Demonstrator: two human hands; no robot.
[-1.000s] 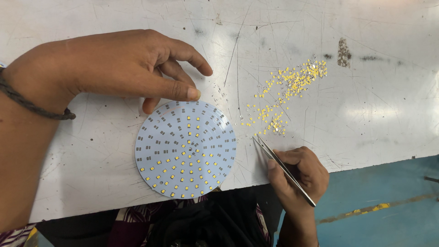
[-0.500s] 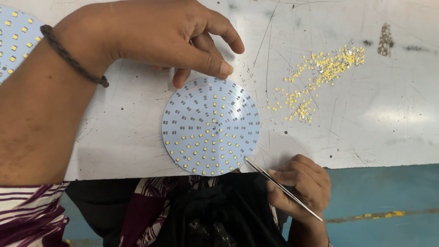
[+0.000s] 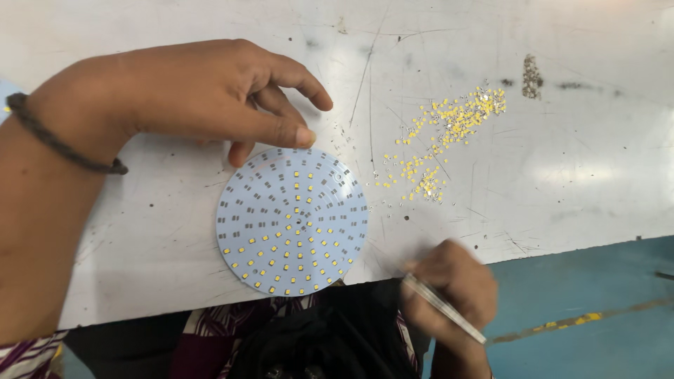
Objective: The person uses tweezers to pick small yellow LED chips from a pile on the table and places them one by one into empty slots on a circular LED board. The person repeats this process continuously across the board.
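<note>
Our left hand (image 3: 210, 95) rests loosely curled at the round LED board's (image 3: 291, 221) top edge. Our right hand (image 3: 449, 288) grips tweezers (image 3: 442, 307) off the table edge (image 3: 562, 245); bare tabletop separates board and loose LED chips (image 3: 442, 140).

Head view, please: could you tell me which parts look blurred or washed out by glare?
In the head view, the right hand and its tweezers are smeared by motion blur; the left hand and round white board are sharp; soft glare whitens the table at right.
</note>
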